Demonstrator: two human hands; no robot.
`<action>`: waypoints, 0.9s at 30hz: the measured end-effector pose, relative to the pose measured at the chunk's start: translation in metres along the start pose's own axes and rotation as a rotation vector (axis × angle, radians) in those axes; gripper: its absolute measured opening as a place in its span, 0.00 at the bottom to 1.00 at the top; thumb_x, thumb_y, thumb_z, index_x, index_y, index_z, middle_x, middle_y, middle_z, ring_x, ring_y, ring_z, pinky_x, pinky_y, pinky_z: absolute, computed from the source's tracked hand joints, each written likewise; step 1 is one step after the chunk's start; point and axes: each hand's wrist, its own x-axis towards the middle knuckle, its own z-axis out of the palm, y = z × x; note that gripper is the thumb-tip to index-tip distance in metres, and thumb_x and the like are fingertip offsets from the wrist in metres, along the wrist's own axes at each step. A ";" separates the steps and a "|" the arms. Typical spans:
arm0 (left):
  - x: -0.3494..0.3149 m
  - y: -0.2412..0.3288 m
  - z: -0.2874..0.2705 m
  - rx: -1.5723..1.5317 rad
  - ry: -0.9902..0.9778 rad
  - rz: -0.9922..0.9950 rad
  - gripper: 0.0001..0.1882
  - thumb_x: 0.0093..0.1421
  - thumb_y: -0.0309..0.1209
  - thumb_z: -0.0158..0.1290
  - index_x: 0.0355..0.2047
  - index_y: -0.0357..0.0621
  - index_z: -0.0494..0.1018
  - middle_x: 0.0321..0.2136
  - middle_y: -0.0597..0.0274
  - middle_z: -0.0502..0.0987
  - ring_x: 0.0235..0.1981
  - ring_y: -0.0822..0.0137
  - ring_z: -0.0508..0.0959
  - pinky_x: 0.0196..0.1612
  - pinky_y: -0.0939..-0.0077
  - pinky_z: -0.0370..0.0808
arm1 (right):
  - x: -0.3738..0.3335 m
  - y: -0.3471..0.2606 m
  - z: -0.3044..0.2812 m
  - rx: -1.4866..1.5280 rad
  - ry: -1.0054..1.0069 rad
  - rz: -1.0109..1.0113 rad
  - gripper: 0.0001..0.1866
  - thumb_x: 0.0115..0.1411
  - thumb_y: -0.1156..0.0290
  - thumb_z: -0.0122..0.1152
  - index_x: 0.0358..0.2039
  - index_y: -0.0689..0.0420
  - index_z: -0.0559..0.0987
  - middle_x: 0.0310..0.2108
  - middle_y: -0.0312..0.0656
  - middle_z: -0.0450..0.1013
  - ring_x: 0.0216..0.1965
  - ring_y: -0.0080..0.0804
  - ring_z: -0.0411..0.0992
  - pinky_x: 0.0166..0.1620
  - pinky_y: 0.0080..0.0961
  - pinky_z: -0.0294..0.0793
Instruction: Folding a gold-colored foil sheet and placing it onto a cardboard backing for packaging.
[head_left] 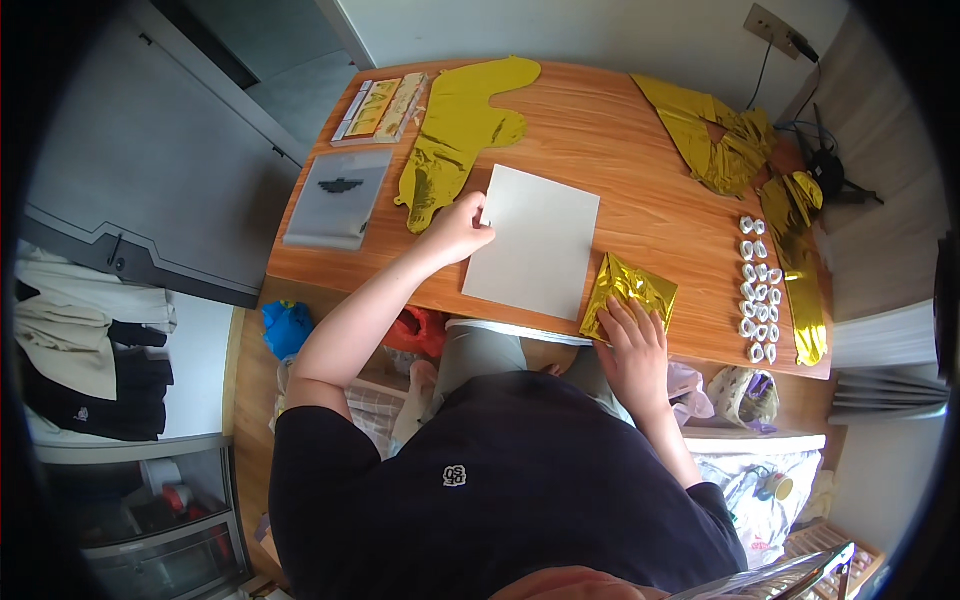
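Right at the table's near edge, the right hand rests flat, fingers a little spread, on the gold packet. Just left of that lies the white sheet, its near end close to the same edge — and here's the left hand, thumb and fingers pinching the sheet's left side. Over by the near right corner, white rings stand in rows, with a gold strip along the right edge beside them. Across at the left edge, a clear pouch; beyond it, a box at the far left corner, with a gold sheet alongside — and a holed foil fills the far right corner.
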 end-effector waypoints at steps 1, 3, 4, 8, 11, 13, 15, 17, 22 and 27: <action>0.000 0.005 0.001 0.000 -0.008 0.002 0.16 0.57 0.28 0.57 0.44 0.35 0.71 0.34 0.53 0.78 0.33 0.64 0.79 0.38 0.68 0.75 | 0.000 -0.001 0.001 -0.008 0.003 0.014 0.26 0.59 0.66 0.68 0.59 0.51 0.77 0.65 0.41 0.71 0.67 0.49 0.65 0.70 0.53 0.58; -0.003 0.015 -0.002 0.098 -0.040 -0.120 0.16 0.60 0.24 0.53 0.49 0.36 0.70 0.41 0.58 0.80 0.39 0.73 0.77 0.41 0.79 0.73 | 0.000 0.000 0.002 -0.007 0.007 0.013 0.25 0.60 0.66 0.67 0.59 0.51 0.76 0.65 0.41 0.71 0.67 0.49 0.65 0.70 0.53 0.59; -0.004 0.010 -0.001 0.098 -0.039 -0.123 0.16 0.60 0.24 0.53 0.49 0.36 0.70 0.41 0.58 0.80 0.39 0.73 0.77 0.41 0.79 0.73 | 0.001 0.000 0.003 -0.006 0.014 0.003 0.25 0.60 0.66 0.67 0.59 0.51 0.76 0.65 0.41 0.71 0.67 0.49 0.65 0.70 0.53 0.59; -0.009 0.015 -0.002 -0.168 -0.100 -0.119 0.22 0.65 0.23 0.49 0.60 0.36 0.68 0.48 0.59 0.78 0.44 0.74 0.77 0.46 0.76 0.74 | 0.000 -0.001 0.003 -0.008 0.020 0.003 0.25 0.61 0.66 0.67 0.59 0.51 0.76 0.65 0.41 0.71 0.67 0.49 0.65 0.70 0.53 0.59; -0.017 0.038 -0.014 -0.509 -0.249 -0.258 0.23 0.69 0.24 0.47 0.65 0.38 0.67 0.53 0.62 0.77 0.49 0.73 0.77 0.52 0.73 0.75 | 0.000 0.000 0.003 0.001 0.028 0.008 0.25 0.61 0.66 0.67 0.59 0.51 0.76 0.65 0.41 0.71 0.67 0.49 0.65 0.70 0.53 0.59; -0.018 0.040 -0.018 -0.662 -0.325 -0.344 0.23 0.72 0.24 0.45 0.66 0.39 0.66 0.54 0.64 0.76 0.52 0.72 0.77 0.55 0.71 0.74 | 0.000 -0.001 0.003 -0.005 0.029 0.002 0.25 0.61 0.66 0.67 0.59 0.51 0.76 0.65 0.41 0.71 0.67 0.49 0.65 0.70 0.53 0.59; -0.018 0.037 -0.021 -0.736 -0.354 -0.352 0.18 0.72 0.26 0.49 0.61 0.42 0.72 0.53 0.66 0.78 0.53 0.76 0.77 0.57 0.72 0.74 | 0.000 -0.001 0.003 -0.002 0.027 0.005 0.25 0.61 0.66 0.67 0.59 0.51 0.76 0.65 0.41 0.71 0.68 0.49 0.65 0.70 0.53 0.59; -0.014 0.024 -0.028 -0.703 -0.411 -0.349 0.17 0.72 0.26 0.51 0.59 0.43 0.74 0.51 0.66 0.79 0.53 0.74 0.78 0.57 0.72 0.76 | 0.000 0.000 0.004 0.002 0.023 0.007 0.25 0.61 0.65 0.67 0.59 0.51 0.76 0.65 0.41 0.71 0.68 0.48 0.64 0.70 0.53 0.58; -0.014 0.016 -0.040 -0.758 -0.558 -0.363 0.13 0.70 0.26 0.55 0.53 0.45 0.79 0.47 0.68 0.83 0.50 0.74 0.81 0.56 0.73 0.78 | -0.001 0.002 0.004 0.004 0.011 0.018 0.25 0.61 0.65 0.67 0.59 0.51 0.76 0.65 0.40 0.71 0.68 0.48 0.64 0.70 0.53 0.58; -0.016 0.012 -0.037 -0.780 -0.579 -0.349 0.13 0.66 0.28 0.62 0.50 0.47 0.79 0.46 0.69 0.83 0.49 0.74 0.81 0.55 0.71 0.79 | -0.002 0.002 0.004 -0.011 0.013 0.020 0.25 0.61 0.65 0.67 0.59 0.51 0.76 0.65 0.40 0.71 0.68 0.48 0.64 0.70 0.53 0.58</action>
